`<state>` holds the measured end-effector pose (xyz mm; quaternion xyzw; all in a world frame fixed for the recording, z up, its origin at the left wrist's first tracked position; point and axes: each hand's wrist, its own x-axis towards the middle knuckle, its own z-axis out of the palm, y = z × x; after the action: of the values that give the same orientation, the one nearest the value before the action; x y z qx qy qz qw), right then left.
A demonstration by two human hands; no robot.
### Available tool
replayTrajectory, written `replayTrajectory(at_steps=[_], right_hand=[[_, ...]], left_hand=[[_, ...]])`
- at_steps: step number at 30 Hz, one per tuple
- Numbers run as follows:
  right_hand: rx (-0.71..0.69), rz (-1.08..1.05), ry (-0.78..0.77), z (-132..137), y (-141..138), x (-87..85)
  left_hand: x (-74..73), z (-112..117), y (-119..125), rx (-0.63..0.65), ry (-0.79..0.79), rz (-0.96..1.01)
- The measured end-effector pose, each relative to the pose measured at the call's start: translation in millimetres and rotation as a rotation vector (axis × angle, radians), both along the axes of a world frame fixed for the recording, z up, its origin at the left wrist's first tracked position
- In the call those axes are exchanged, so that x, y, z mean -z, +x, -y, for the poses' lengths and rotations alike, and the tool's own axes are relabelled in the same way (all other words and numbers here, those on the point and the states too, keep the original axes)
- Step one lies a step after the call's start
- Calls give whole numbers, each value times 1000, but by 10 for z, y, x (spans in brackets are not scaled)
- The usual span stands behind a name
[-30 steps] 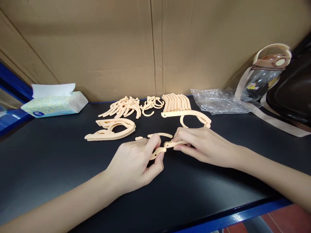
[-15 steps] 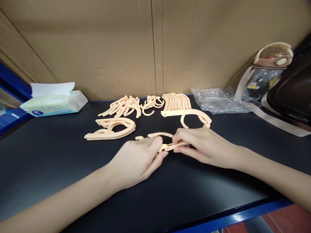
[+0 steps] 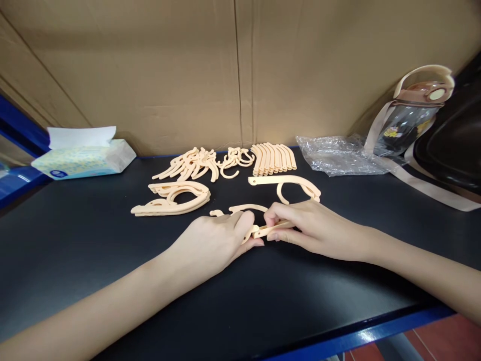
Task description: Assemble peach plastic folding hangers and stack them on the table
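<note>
Cream plastic parts of folding clothes hangers are between my two hands. My left hand (image 3: 216, 240) is closed on a small hanger part (image 3: 248, 233), which shows only in part past the thumb. My right hand (image 3: 315, 228) pinches a folding hanger (image 3: 283, 180): one long arm points left, a curved hook hangs below it, and another arm's holed end sticks out by the fingertips. That end meets the part in my left hand. Behind my left knuckles shows a curved hanger arm (image 3: 248, 207); whether my left hand holds it, I cannot tell.
Folded hangers (image 3: 171, 199) lie left of centre. Farther back are a heap of hanger arms (image 3: 191, 164), a cluster of hooks (image 3: 236, 159) and a row of arms (image 3: 272, 158). A tissue pack (image 3: 82, 158), clear plastic bag (image 3: 338, 155) and strapped bottle (image 3: 409, 123) stand around.
The folding hanger in my right hand has shifted slightly left and tilted, its upper arm lower at the left end. My left thumb has slid a little to the right.
</note>
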<state>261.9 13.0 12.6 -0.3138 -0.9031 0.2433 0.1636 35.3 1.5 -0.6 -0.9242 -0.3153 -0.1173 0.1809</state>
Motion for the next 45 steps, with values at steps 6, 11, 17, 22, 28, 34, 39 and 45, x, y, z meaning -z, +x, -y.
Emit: replayTrajectory(at_steps=[6, 11, 17, 22, 28, 34, 39, 45], right_hand=[[-28, -153, -142, 57, -1, -84], [42, -195, -109, 82, 40, -146], [22, -5, -59, 8, 22, -58], [8, -3, -80, 11, 12, -50], [-12, -42, -155, 0, 3, -42], [-12, -85, -200, -12, -8, -24], [6, -76, -180, -3, -12, -12], [25, -50, -151, 16, -39, -10]], left_hand=[[-20, -5, 19, -87, -127, -81], [6, -8, 15, -91, -155, -93], [55, -15, -24, -51, -22, 82], [16, -6, 6, -13, -55, 64], [78, -14, 1, -10, -74, 74], [-5, 9, 25, 24, -17, 27], [-39, 11, 31, 19, 77, -5], [-46, 30, 15, 30, 104, -62]])
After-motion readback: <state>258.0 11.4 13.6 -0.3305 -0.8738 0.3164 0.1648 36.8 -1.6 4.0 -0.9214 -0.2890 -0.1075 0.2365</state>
